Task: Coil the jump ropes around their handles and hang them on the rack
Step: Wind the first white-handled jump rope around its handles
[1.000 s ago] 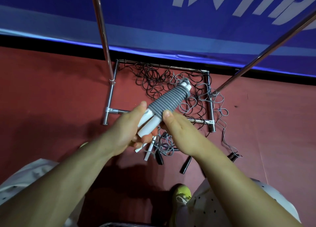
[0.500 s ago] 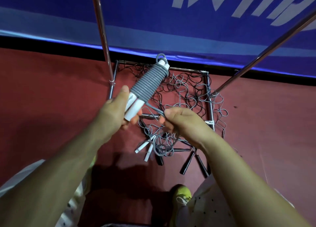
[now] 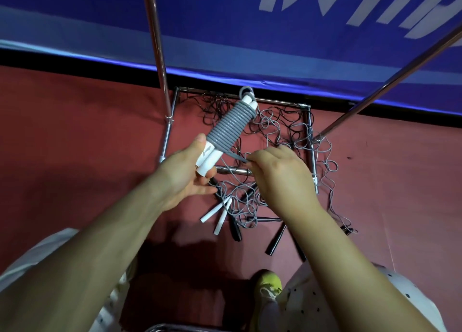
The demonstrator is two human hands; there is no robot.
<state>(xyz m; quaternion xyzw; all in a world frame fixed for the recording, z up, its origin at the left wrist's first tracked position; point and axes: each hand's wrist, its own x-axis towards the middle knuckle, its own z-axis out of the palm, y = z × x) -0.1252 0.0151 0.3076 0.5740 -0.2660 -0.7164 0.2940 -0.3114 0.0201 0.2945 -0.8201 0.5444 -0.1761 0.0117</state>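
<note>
Above red floor [image 3: 75, 136], coiled rope [image 3: 231, 125] between hands.

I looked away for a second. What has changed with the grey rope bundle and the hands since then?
The left hand carried the coiled bundle up and leftward. The right hand let go of the handles and now pinches the loose rope end. The pile of ropes and rack base stayed put.

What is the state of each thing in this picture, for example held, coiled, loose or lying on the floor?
Grey jump rope: coiled tightly round its paired white handles, tail not yet tucked.
Left hand: grips the handles' lower ends.
Right hand: pinches the rope's loose tail.
Loose ropes: tangled, lying on the rack's base.
White handles on floor: lying loose, uncoiled.
Black handles: lying on floor.
Rack: standing; no rope seen hanging on it.
</note>
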